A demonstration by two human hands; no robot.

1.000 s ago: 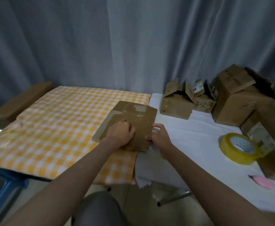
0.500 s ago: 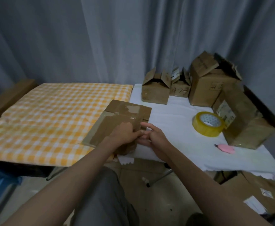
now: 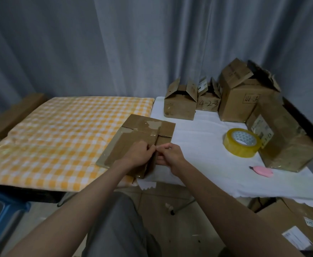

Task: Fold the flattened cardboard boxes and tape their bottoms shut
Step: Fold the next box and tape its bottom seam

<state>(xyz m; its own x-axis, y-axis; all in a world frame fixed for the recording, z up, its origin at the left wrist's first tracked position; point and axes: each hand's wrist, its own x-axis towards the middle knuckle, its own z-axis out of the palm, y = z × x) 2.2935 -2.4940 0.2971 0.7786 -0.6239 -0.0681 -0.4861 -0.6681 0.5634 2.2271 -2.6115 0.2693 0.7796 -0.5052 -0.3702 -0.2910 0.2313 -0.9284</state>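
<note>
A flattened brown cardboard box (image 3: pixel 133 134) with old clear tape lies across the seam between the checked table and the white table. My left hand (image 3: pixel 140 153) lies on its near half, fingers curled over the right edge of the upper layer. My right hand (image 3: pixel 168 154) meets it there, fingertips curled and pinching at that same edge. A roll of yellow tape (image 3: pixel 242 141) stands on the white cloth to the right, apart from both hands.
Several folded open boxes (image 3: pixel 179 101) stand along the back right, a large one (image 3: pixel 289 140) lying on its side by the tape. A pink cutter (image 3: pixel 262 171) lies near the front edge. An orange checked cloth (image 3: pixel 63 130) covers the left table. More cardboard (image 3: pixel 296 219) lies on the floor.
My right hand moved left from the box's right side to meet my left hand at the edge of the top layer. The view swung right and lifted.
</note>
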